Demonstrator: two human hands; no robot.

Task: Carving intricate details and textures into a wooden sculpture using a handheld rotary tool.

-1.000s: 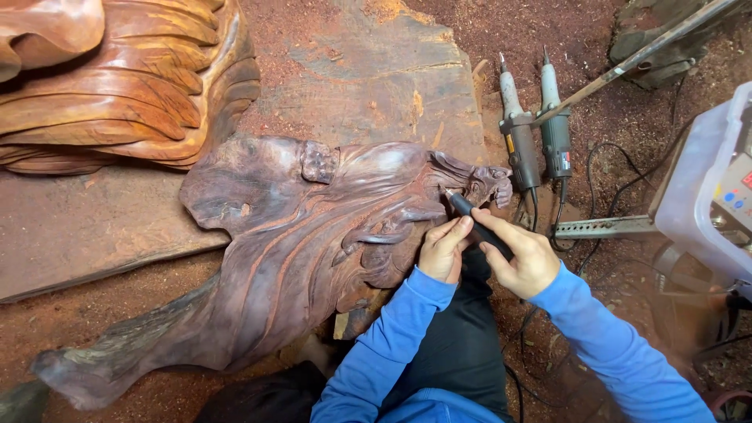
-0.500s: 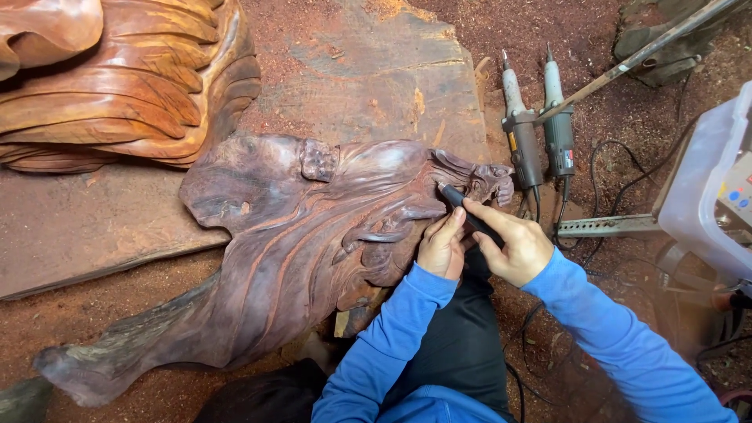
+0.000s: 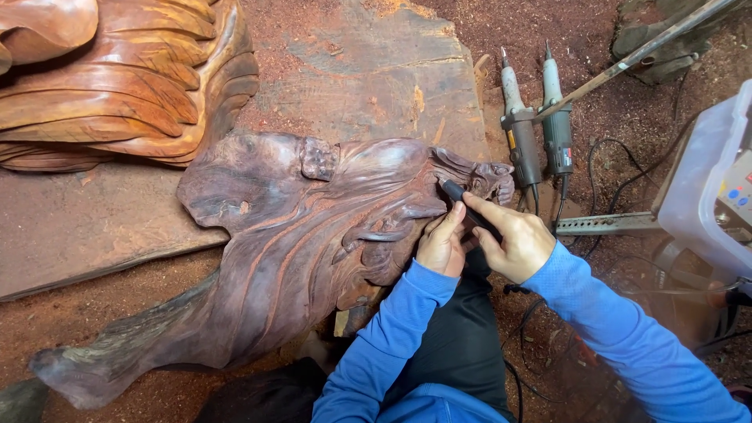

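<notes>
Sawdust floor (image 3: 595,125); right hand (image 3: 513,244) grips rotary tool (image 3: 470,210) (dark).

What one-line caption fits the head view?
Right hand holds a dark rotary tool against a dark wood carving, left hand steadying beside it.

Right hand (image 3: 513,243) grips dark rotary carving tool (image 3: 468,207), tip against right end of dark wood carving (image 3: 313,243). Left hand (image 3: 442,244) rests on carving just beside tool — fingers steadying it. Blue sleeves, dark trousers below. Two grey power grinders (image 3: 536,125) lie upright beyond, cables trailing over reddish sawdust. Lighter carved piece (image 3: 117,86) top left — flat slab (image 3: 368,70) behind.
</notes>
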